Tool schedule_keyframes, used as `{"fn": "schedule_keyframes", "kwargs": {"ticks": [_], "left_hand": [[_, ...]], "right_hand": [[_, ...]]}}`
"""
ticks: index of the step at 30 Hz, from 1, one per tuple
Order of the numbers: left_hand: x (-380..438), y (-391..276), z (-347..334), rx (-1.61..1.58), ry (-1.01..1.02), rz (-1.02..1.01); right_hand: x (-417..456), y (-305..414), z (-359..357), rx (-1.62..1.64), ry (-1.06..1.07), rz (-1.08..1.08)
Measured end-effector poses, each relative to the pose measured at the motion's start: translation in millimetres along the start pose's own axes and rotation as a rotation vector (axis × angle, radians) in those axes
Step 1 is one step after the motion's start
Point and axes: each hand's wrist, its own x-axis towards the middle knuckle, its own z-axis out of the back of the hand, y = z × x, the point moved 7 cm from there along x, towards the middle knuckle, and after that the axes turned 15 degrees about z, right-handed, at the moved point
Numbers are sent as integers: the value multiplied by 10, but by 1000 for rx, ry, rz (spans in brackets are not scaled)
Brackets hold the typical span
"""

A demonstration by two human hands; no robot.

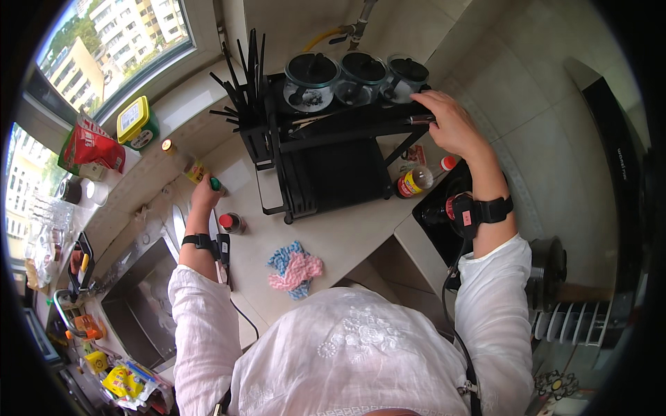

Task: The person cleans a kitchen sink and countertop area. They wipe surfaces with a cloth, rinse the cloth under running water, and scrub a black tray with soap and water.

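My left hand [204,194] is closed around a small bottle with a green cap [215,183], whose body is mostly hidden. Just behind it stands a clear bottle with a yellow label [195,170]. A small dark bottle with a red cap [232,223] is nearer to me. At the right end of a black two-tier seasoning rack [333,127], my right hand [451,122] grips the upper tier, fingers on top and thumb lower down. Three lidded glass jars [310,80] sit on that tier, and black chopsticks [252,67] fill a holder at its left end.
A pink and blue cloth [295,270] lies on the counter [260,249]. Right of the rack is a red-capped sauce bottle [412,181], beside the black hob [432,208]. The steel sink [140,307] is at left. A yellow-lidded tub [136,124] stands on the windowsill.
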Motion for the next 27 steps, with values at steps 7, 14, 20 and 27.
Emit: {"fn": "schedule_keyframes", "kwargs": {"ticks": [7, 14, 20, 27], "left_hand": [[-22, 190, -29, -94, -10, -6], [-76, 413, 26, -233, -54, -38], [-472, 407, 260, -328, 6, 32], [-1130, 351, 531, -596, 32, 8]], "right_hand": [[131, -61, -143, 105, 191, -62], [158, -280, -137, 202, 243, -20], [139, -294, -156, 348, 298, -91], [71, -347, 21, 597, 165, 22]]}}
